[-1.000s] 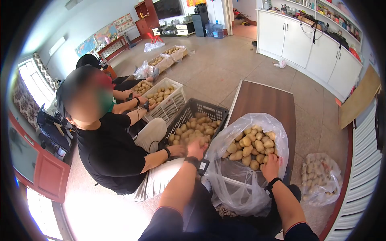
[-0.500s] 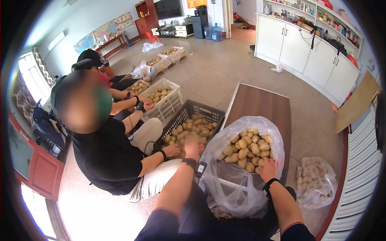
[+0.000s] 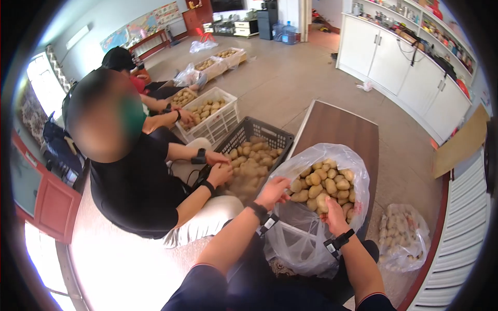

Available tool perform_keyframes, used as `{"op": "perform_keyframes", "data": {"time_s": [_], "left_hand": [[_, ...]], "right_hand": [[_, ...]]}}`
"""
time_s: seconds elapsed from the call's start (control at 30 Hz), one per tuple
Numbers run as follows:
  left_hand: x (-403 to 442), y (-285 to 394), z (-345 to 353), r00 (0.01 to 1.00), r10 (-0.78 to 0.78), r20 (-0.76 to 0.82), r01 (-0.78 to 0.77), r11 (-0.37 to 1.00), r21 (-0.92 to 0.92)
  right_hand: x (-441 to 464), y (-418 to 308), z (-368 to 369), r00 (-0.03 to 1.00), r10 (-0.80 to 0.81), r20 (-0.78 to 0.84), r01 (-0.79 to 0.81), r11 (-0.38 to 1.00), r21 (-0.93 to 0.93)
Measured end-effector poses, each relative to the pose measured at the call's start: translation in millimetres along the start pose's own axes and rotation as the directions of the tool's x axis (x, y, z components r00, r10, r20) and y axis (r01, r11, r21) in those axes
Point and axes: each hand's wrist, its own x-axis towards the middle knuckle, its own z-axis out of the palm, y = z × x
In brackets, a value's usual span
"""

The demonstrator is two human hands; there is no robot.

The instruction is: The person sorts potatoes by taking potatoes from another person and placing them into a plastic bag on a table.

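Note:
In front of me, a clear plastic bag [image 3: 358,155] lies open with many potatoes [image 3: 332,179] in it. My right hand [image 3: 337,217] is closed around one potato [image 3: 322,202] at the near side of the pile. My left hand [image 3: 274,193] hovers by the bag's left rim, its fingers slightly bent and apart, with nothing visible in them. Left of the bag stands a black crate [image 3: 282,140] that holds more potatoes [image 3: 254,160]. Some potatoes at its near end are blurred.
A co-worker [image 3: 135,181] sits at my left, both hands near the black crate. Beyond are a white crate [image 3: 223,116] of potatoes and another person [image 3: 119,59]. A brown board [image 3: 337,127] lies under the bag. Another filled bag [image 3: 404,238] rests on the floor at right.
My left hand has moved right, from over the black crate to the bag's rim. My right hand now holds a potato. The co-worker's hands have come together above the crate's edge.

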Motion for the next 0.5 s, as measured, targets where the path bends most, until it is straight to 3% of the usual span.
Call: {"op": "perform_keyframes", "data": {"time_s": [0.07, 0.17, 0.2, 0.27, 0.33, 0.4, 0.5], "left_hand": [[-4.0, -0.5, 6.7, 0.990, -0.049, 0.131, 0.028, 0.988, 0.155], [-16.5, 4.4, 19.1, 0.978, -0.106, 0.181, 0.069, 0.978, 0.197], [-17.5, 3.3, 19.9, 0.980, -0.110, 0.166, 0.077, 0.978, 0.193], [-17.4, 3.4, 21.4, 0.931, -0.193, 0.310, 0.166, 0.980, 0.109], [-12.8, -1.9, 20.2, 0.913, -0.183, 0.365, 0.176, 0.983, 0.051], [-5.4, -2.4, 17.1, 0.840, -0.161, 0.518, 0.167, 0.985, 0.035], [-1.5, -9.1, 14.4, 0.892, -0.116, 0.437, 0.129, 0.992, 0.000]], "right_hand": [[-5.1, -5.8, 15.0, 0.994, 0.055, 0.091, -0.057, 0.998, 0.013], [-19.6, -24.8, 40.4, 0.982, 0.072, 0.177, -0.075, 0.997, 0.011], [-23.5, -30.8, 45.2, 0.977, 0.076, 0.198, -0.072, 0.997, -0.025], [-29.2, -41.3, 57.7, 0.977, 0.071, 0.202, -0.062, 0.997, -0.053], [-28.9, -44.9, 60.6, 0.966, 0.031, 0.256, -0.013, 0.997, -0.070], [-20.3, -38.3, 61.7, 0.969, 0.010, 0.247, 0.010, 0.997, -0.078], [-12.8, -25.4, 60.7, 0.968, -0.095, 0.233, 0.121, 0.988, -0.099]]}}
